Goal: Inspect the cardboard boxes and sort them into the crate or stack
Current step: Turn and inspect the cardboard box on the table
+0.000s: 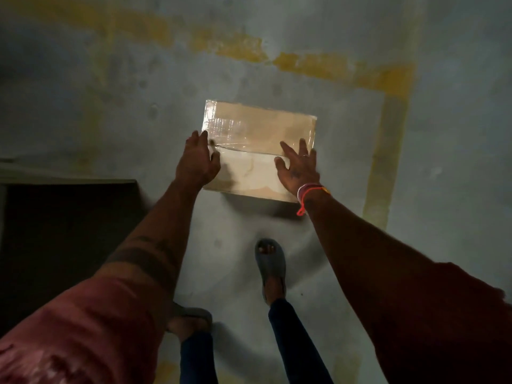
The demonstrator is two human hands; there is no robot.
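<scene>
Cardboard box (259, 149): flat on the grey floor (443, 162), inside the corner of worn yellow floor lines (388, 134); clear tape across the top, glossy at the left end.
Writing: none readable on the box; faint marks under the tape too blurred to make out.
Left hand (198, 162): at the box's left edge, thumb over the top near the tape seam, fingers down the side; gripping the edge.
Right hand (297, 167): fingers spread flat, palm down on the top near the right end; pressing, not curled around anything.
Right wrist: red and white thread bands (306, 194), one loose red end hanging.
Sleeves: reddish, pushed up on both arms.
Feet: grey sandals (270, 261), right one nearer the box, left one partly hidden behind the left arm.
Left of frame: dark, low shape (66, 231) with a pale top edge; cannot tell what.
</scene>
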